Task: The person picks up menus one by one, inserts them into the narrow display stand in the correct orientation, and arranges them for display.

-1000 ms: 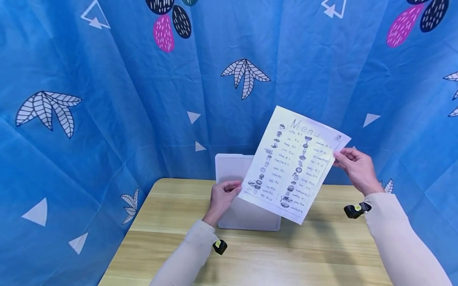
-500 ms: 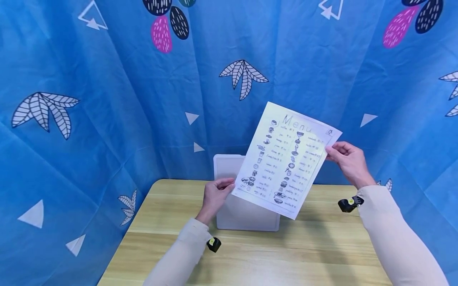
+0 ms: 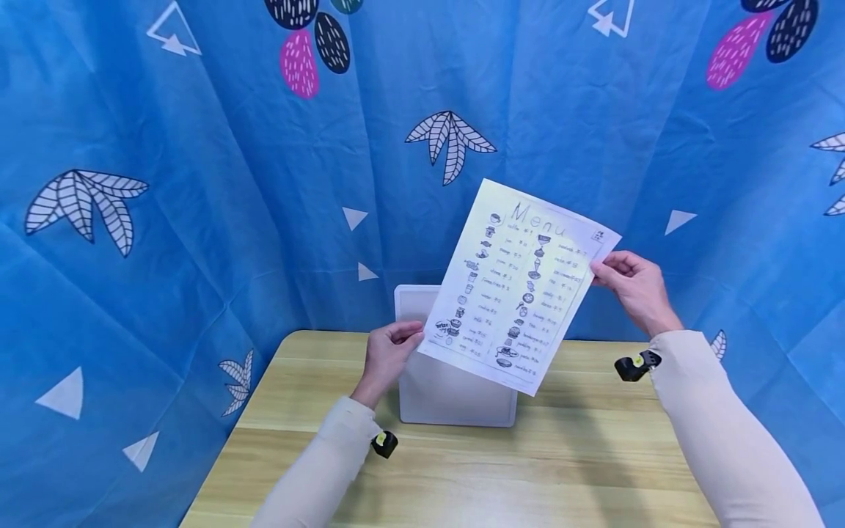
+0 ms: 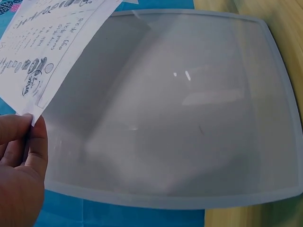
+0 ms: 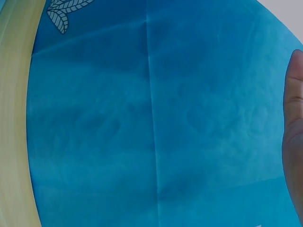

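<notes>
A sheet of paper (image 3: 515, 286) headed "Menu", with small food drawings and prices in two columns, is held up tilted above the table. My left hand (image 3: 388, 356) pinches its lower left corner between thumb and fingers; the left wrist view shows this hand (image 4: 21, 165) gripping the paper (image 4: 52, 52) at the corner. On the paper's right edge, near the top, my right hand (image 3: 637, 290) pinches it. Behind the sheet stands a whiteboard (image 3: 455, 400) with a pale rim, partly covered by the paper. Only part of the right hand (image 5: 294, 127) shows in the right wrist view.
The wooden table (image 3: 548, 469) carries the board near its back edge. A blue patterned curtain (image 3: 317, 220) hangs behind the table and along its sides. A black wrist camera (image 3: 637, 365) sits on the right wrist, another camera (image 3: 384, 443) on the left.
Both hands have moved the paper left and slightly up, keeping its tilt. More of the board's lower right part shows now, and the board has stayed in place.
</notes>
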Motion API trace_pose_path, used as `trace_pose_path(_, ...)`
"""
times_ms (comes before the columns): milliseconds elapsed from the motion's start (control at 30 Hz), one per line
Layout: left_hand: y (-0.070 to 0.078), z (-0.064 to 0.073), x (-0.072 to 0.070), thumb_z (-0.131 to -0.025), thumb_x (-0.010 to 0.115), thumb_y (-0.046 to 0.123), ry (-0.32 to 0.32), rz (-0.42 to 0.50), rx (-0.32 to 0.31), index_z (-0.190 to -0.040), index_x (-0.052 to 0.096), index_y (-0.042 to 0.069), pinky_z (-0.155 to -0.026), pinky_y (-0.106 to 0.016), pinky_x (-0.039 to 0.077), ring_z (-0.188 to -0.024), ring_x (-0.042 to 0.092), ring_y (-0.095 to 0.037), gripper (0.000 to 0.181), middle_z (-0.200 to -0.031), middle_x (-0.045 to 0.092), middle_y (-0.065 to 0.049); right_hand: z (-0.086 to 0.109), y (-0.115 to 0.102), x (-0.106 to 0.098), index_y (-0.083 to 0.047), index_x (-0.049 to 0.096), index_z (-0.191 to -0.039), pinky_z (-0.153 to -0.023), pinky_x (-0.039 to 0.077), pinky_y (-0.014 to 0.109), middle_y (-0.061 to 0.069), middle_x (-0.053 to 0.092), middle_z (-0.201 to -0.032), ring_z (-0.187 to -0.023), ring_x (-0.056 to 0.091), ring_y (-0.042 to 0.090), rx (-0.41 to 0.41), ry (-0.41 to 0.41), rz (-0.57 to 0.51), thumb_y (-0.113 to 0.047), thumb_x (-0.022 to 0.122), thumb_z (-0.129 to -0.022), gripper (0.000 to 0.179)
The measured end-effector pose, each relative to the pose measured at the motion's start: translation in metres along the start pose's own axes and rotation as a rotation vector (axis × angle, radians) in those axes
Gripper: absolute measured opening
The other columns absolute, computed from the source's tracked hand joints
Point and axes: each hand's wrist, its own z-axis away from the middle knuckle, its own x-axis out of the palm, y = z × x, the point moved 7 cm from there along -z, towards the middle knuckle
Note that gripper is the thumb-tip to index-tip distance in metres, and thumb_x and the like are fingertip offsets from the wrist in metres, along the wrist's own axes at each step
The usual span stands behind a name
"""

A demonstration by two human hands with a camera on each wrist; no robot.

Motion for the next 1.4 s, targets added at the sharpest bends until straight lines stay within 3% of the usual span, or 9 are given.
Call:
trace_pose_path(300, 0.004, -0.006, -0.01, -0.087, 0.078, 0.01, -0.009, -0.017, 0.05, -0.107, 0.077, 0.01, -0.084, -0.034, 0.058, -0.096, 0.07, -0.022, 0.02, -0.105, 0.075, -0.006, -0.007, -0.012, 0.011, -0.007, 0.071, -0.101, -0.075, 0.056, 0.017, -0.005, 0.073, -0.091, -0.079, 0.07, 0.008, -0.009, -0.027, -0.043, -0.012, 0.072, -0.092, 0.011)
trace_pose_path(600, 0.011, -0.011, -0.016, -0.088, 0.079, 0.014, -0.006, -0.02, 0.074, -0.106, 0.078, 0.012, -0.08, -0.031, 0.058, -0.092, 0.069, -0.019, 0.019, -0.102, 0.075, -0.003, -0.013, -0.021, 0.013, -0.01, 0.072, -0.099, -0.074, 0.056, 0.018, -0.005, 0.073, -0.091, -0.078, 0.07, 0.008, -0.013, -0.017, -0.054, -0.014, 0.074, -0.091, 0.009)
trace_pose_path(1400, 0.035, -0.033, -0.037, -0.091, 0.076, 0.014, 0.025, -0.007, 0.152, -0.11, 0.076, 0.008, -0.081, -0.029, 0.058, -0.095, 0.068, -0.022, 0.02, -0.107, 0.074, -0.007, -0.03, -0.038, 0.029, -0.004, 0.072, -0.104, -0.077, 0.057, 0.023, 0.001, 0.074, -0.1, -0.087, 0.071, 0.013, -0.022, -0.034, -0.172, -0.016, 0.077, -0.087, 0.021)
